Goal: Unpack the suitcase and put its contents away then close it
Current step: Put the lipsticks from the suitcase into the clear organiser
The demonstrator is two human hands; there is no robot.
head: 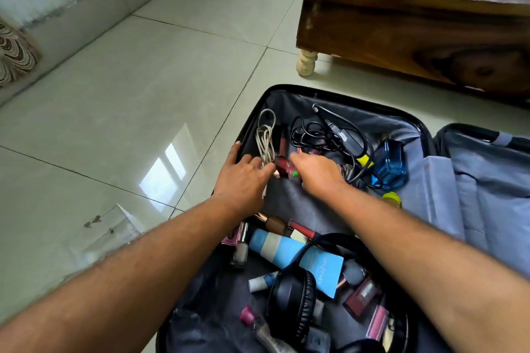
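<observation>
Head view: left hand (243, 180) open; right hand (315, 172) grip unclear (fingertips hidden) inside suitcase (286, 198).

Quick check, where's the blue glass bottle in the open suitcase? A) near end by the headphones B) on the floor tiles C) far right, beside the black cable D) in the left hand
C: the blue glass bottle sits at the far right of the suitcase, next to the black cable.
</observation>
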